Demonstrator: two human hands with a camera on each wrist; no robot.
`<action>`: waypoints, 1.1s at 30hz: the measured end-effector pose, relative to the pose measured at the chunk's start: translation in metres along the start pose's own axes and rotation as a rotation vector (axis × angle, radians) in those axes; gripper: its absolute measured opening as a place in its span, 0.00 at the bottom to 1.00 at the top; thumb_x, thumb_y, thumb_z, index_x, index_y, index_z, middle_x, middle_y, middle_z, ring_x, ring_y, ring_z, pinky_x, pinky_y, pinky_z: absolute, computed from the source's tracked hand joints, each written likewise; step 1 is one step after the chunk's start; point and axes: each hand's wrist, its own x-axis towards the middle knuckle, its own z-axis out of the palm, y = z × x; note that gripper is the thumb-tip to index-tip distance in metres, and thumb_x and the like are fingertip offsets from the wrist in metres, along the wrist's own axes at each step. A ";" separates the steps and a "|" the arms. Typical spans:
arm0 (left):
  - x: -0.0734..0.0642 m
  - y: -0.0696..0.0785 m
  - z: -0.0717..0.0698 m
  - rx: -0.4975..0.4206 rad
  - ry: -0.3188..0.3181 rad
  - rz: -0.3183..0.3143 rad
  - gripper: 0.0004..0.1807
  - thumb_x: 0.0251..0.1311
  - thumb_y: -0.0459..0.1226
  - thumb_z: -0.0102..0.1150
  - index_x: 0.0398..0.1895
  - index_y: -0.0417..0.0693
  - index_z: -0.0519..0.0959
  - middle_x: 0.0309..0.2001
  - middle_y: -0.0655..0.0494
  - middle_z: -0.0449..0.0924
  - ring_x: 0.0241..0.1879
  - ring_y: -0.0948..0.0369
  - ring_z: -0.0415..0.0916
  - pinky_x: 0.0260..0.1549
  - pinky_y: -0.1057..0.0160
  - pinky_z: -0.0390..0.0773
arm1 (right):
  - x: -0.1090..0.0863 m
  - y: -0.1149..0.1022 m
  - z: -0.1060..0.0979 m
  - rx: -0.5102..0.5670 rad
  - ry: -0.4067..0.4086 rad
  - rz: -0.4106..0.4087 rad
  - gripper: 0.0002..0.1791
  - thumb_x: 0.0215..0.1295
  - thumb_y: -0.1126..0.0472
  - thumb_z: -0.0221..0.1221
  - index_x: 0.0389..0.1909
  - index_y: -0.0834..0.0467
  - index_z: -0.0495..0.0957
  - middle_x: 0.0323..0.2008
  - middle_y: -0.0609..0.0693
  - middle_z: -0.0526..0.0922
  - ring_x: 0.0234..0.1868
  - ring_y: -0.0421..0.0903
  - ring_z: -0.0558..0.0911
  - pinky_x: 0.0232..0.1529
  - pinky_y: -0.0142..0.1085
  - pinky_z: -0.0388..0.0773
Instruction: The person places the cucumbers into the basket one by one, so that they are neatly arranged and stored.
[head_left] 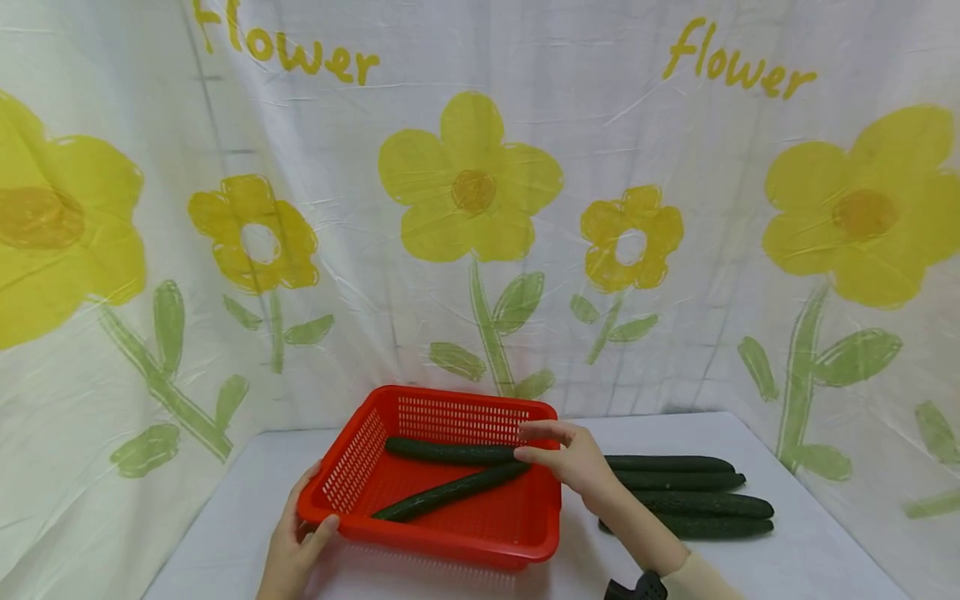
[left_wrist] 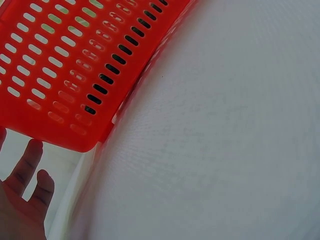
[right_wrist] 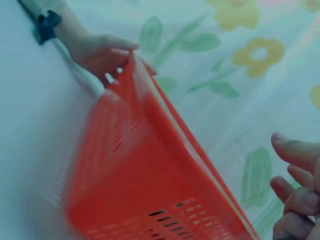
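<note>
A red perforated plastic basket stands on the white table, with two dark green cucumbers lying in it. My left hand grips the basket's near left corner, thumb over the rim; the right wrist view also shows this left hand at the corner. Over the basket's right side hovers my right hand, fingers loosely bent and thumb apart. Nothing lies between the fingers of that right hand in the right wrist view. The cucumbers' right ends are partly behind or near it.
Several more cucumbers lie side by side on the table, right of the basket; my right forearm covers part of them. A white curtain painted with yellow flowers hangs behind the table. A black band is on my right wrist.
</note>
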 end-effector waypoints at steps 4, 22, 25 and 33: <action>-0.001 0.000 0.000 0.002 -0.003 -0.012 0.40 0.73 0.34 0.62 0.84 0.54 0.58 0.68 0.82 0.65 0.54 0.77 0.76 0.46 0.71 0.80 | -0.011 0.006 -0.005 -0.023 0.030 -0.019 0.21 0.62 0.51 0.76 0.56 0.49 0.88 0.54 0.47 0.88 0.68 0.55 0.73 0.54 0.57 0.82; 0.000 0.001 -0.003 0.020 -0.018 -0.062 0.40 0.74 0.37 0.62 0.85 0.59 0.57 0.72 0.64 0.66 0.54 0.76 0.74 0.48 0.71 0.80 | -0.050 0.032 -0.005 0.027 0.125 0.045 0.24 0.63 0.56 0.76 0.60 0.56 0.86 0.52 0.51 0.89 0.62 0.54 0.77 0.47 0.50 0.84; 0.000 0.000 -0.004 0.033 -0.008 -0.047 0.40 0.74 0.36 0.63 0.85 0.58 0.57 0.70 0.70 0.66 0.55 0.77 0.74 0.48 0.71 0.79 | -0.049 0.034 -0.007 0.020 0.129 0.023 0.24 0.62 0.55 0.76 0.59 0.55 0.87 0.51 0.50 0.89 0.62 0.53 0.77 0.51 0.47 0.84; 0.001 -0.003 -0.003 0.048 -0.012 -0.022 0.41 0.73 0.35 0.63 0.85 0.58 0.57 0.75 0.57 0.67 0.56 0.77 0.73 0.49 0.70 0.79 | -0.049 0.052 -0.033 -0.009 0.228 0.011 0.26 0.59 0.53 0.78 0.58 0.53 0.87 0.54 0.50 0.89 0.63 0.49 0.78 0.45 0.34 0.83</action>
